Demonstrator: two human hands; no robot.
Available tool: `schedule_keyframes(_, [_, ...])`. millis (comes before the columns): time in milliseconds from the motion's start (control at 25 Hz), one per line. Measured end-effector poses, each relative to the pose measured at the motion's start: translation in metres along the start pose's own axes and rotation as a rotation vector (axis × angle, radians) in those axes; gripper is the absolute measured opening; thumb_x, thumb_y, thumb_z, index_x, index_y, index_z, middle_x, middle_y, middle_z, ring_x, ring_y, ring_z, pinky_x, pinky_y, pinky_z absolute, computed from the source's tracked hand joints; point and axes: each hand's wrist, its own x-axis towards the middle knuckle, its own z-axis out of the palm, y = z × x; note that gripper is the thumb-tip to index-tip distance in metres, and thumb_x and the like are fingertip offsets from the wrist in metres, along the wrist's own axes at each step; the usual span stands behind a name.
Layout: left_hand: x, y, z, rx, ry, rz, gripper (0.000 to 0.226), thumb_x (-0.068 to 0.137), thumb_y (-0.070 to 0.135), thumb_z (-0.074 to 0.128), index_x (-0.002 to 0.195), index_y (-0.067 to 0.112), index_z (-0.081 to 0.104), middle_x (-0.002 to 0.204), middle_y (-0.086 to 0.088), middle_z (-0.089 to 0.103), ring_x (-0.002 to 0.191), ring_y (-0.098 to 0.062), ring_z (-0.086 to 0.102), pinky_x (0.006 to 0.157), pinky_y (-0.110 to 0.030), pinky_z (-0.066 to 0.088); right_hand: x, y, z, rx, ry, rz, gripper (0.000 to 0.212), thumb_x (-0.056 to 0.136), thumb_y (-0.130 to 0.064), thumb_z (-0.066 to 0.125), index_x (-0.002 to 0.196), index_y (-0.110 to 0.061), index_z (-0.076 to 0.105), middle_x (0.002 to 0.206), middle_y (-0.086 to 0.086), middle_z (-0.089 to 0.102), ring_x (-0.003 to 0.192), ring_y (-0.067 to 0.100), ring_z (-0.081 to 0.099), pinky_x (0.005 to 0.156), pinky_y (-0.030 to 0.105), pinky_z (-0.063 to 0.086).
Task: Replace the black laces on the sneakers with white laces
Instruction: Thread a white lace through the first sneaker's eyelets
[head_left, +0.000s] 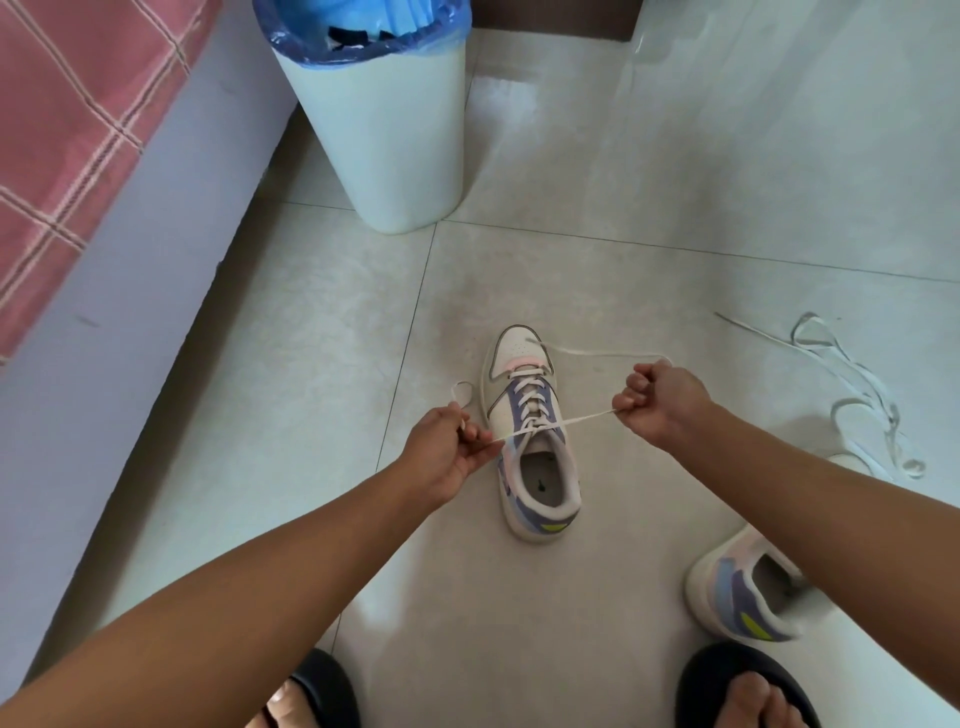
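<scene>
Gripping white lace ends, left hand, right hand.

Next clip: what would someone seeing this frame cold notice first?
Most striking is the sneaker standing mid-floor, already laced in white, with the left hand and right hand each gripping an end of its white lace and holding it stretched out sideways. At right, a loose white lace lies tangled on the tiles beyond a second sneaker. A white bin with a blue liner stands behind.

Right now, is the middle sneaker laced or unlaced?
Laced: the white lace crisscrosses the sneaker up to its top eyelets, both hands pulling its ends sideways.
</scene>
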Motion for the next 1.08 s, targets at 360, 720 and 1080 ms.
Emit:
schedule_keyframes(360, [0.002,0.007,0.009,-0.113,-0.101,0.038,0.023,0.102,0.022,0.038,0.086,0.009,0.049,0.058,-0.008,0.062,0.063,-0.021,0.066,0.063,-0.035,0.056,-0.035,0.049,-0.017,-1.268,-0.609,-0.556,0.031,0.09,-0.034,0.059,0.121,-0.033,0.06,0.127,-0.016,0.046,0.122,-0.003,0.038,0.085,-0.009,0.024])
schedule_keyframes(720, [0.012,0.012,0.023,0.09,-0.059,0.084,0.02,0.102,0.018,0.037,0.088,0.01,0.047,0.044,0.002,0.035,0.036,-0.008,0.027,0.04,-0.02,0.031,-0.024,0.033,0.024,-0.665,-0.349,-0.14,0.031,0.1,-0.026,0.044,0.09,-0.005,0.063,0.051,-0.001,0.041,0.048,0.011,0.041,0.05,0.02,0.032])
schedule_keyframes(1080, [-0.002,0.042,0.04,0.688,-0.156,0.651,0.023,0.098,0.019,0.048,0.08,0.011,0.061,0.079,0.0,0.067,0.075,-0.009,0.063,0.079,-0.025,0.052,-0.035,0.047,0.045,-1.616,-0.58,-0.535,0.024,0.099,-0.029,0.041,0.091,-0.013,0.057,0.089,0.001,0.059,0.084,0.017,0.054,0.072,0.025,0.04])
